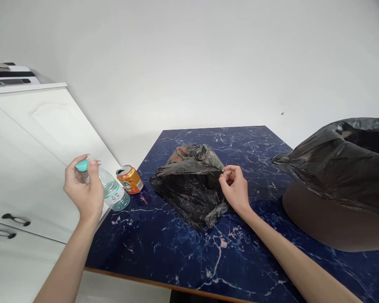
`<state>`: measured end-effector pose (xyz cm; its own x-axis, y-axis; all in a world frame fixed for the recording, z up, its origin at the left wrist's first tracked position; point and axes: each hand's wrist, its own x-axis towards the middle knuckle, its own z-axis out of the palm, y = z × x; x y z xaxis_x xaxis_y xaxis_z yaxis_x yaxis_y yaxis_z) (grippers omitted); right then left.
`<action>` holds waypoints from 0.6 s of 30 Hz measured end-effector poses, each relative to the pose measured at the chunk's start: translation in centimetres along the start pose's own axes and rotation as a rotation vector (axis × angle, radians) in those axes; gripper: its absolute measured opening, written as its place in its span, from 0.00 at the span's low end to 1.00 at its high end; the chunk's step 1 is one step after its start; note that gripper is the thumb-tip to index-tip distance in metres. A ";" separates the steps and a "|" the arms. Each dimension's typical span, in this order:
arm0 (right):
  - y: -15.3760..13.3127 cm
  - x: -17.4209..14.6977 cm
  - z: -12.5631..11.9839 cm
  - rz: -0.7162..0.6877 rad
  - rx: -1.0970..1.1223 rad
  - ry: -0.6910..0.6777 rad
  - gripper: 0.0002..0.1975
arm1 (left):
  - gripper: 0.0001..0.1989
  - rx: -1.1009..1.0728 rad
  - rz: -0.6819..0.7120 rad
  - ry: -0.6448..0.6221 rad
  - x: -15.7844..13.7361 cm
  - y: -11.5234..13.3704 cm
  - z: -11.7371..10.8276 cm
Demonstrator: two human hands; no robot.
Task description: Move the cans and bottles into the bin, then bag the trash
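My left hand [86, 185] is closed round the neck of a clear plastic water bottle [116, 194] with a turquoise cap [82, 165]. The bottle tilts, its base low over the left side of the table. Just to its right stands an orange drink can [131, 180], its top opened. In the middle of the table lies a black plastic garbage bag [189, 189], its mouth gaping toward me. My right hand [234, 185] pinches the right end of the bag's rim between thumb and fingers. What the bag holds cannot be made out clearly.
The dark blue marbled table [189, 261] stands against a white wall. On the right is a brown bin [328, 219] lined with another black bag [341, 164]. A white cabinet [28, 160] with dark handles borders the table's left, with items [12, 73] on its top.
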<state>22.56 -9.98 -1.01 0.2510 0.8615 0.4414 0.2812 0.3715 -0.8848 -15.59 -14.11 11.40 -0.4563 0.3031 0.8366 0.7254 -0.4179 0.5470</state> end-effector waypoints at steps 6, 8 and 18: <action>0.0 0.0 0.1 -0.003 0.006 -0.006 0.10 | 0.14 -0.021 0.006 -0.041 0.1 -0.7 2.5; 0.1 0.0 0.1 -0.004 0.005 -0.007 0.10 | 0.14 -0.016 0.007 -0.061 0.2 -0.8 3.3; -0.2 0.0 0.3 -0.039 -0.001 0.001 0.08 | 0.20 0.200 0.426 0.083 -1.0 2.4 2.9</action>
<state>22.28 -9.94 -0.86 0.2410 0.8458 0.4760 0.2913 0.4048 -0.8667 -11.88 -12.90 11.74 -0.1306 0.0680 0.9891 0.9379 -0.3150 0.1455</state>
